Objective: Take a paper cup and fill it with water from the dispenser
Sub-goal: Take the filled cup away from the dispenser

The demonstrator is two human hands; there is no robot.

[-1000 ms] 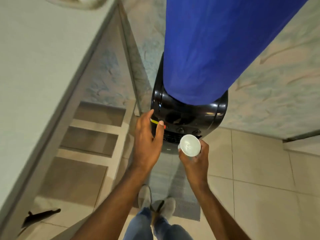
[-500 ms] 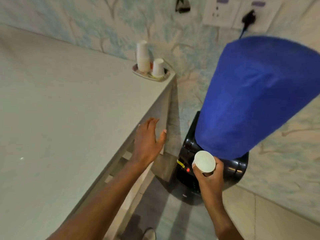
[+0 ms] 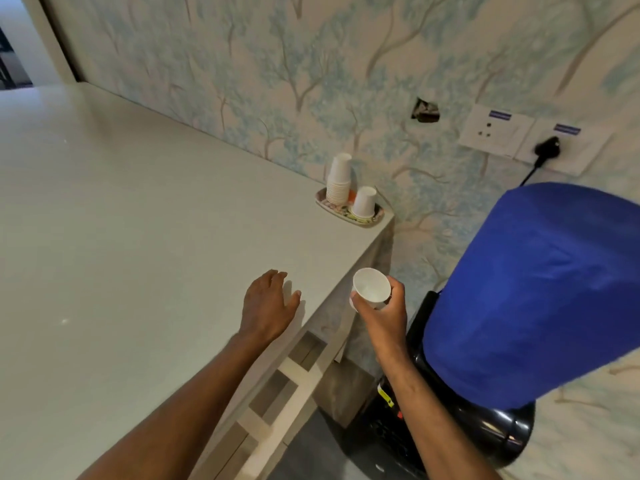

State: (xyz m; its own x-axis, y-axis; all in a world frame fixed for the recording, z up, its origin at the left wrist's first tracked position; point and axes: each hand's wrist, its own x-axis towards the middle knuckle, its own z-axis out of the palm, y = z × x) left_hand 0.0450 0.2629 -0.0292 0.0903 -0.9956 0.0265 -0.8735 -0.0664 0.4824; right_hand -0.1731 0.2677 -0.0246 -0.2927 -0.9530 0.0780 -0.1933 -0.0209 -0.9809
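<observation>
My right hand point(image 3: 385, 317) grips a white paper cup point(image 3: 370, 286), held upright just past the counter's right edge, above and left of the dispenser. I cannot tell whether water is inside the cup. The black water dispenser point(image 3: 485, 427) stands on the floor at lower right, its bottle under a blue cover point(image 3: 533, 292). The taps are hidden from here. My left hand point(image 3: 268, 306) hovers over the counter near its right edge, fingers spread, holding nothing.
A pale counter point(image 3: 138, 254) fills the left. At its far right corner a small tray point(image 3: 346, 216) holds a stack of upturned paper cups point(image 3: 338, 180) and a single upturned cup point(image 3: 364, 201). Wall sockets with a black plug point(image 3: 547, 147) sit above the dispenser.
The view has tilted up from the floor and dispenser front to the counter and wall. My right hand lifted the cup away from the dispenser; my left hand left the dispenser and moved over the counter.
</observation>
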